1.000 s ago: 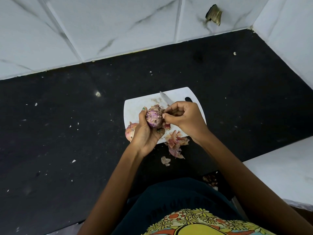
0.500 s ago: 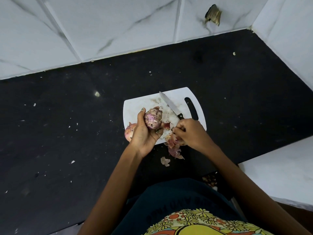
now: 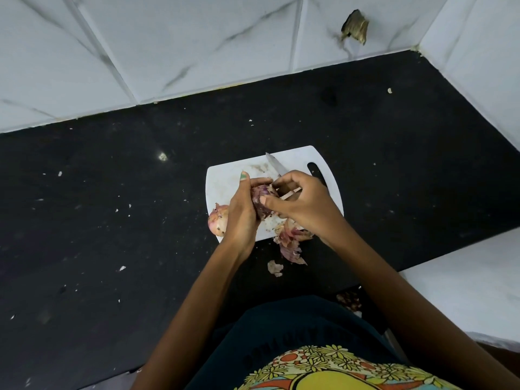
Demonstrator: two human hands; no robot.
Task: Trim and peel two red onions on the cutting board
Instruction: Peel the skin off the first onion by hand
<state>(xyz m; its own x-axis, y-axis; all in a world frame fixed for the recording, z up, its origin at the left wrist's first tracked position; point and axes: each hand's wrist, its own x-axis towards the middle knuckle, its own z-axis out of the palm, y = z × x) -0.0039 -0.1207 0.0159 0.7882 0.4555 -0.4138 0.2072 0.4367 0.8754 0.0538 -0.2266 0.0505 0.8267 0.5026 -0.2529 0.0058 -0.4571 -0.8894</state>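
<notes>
Red onions number two: the left hand [image 3: 242, 212] grips one onion [image 3: 260, 197] while the right hand [image 3: 302, 205], back from the peel pile [image 3: 292, 239], pinches its skin; the second onion [image 3: 218, 222] lies left of them. One knife [image 3: 275, 166] rests on the cutting board [image 3: 225, 184].

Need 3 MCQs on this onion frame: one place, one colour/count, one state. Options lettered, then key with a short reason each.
1. Where does the second onion lie?
A. at the cutting board's near-left corner
B. against the tiled wall
C. beside the board's handle slot

2. What colour is the cutting board?
A. green
B. white
C. black

3. What is the left hand doing?
A. lying flat on the counter
B. holding the knife
C. gripping the onion being peeled

Key:
1 A: it sits at that corner, just left of the left hand.
2 B: the board is white against the black counter.
3 C: its fingers curl round the onion while the right hand pinches at the skin; the knife lies on the board.
</notes>
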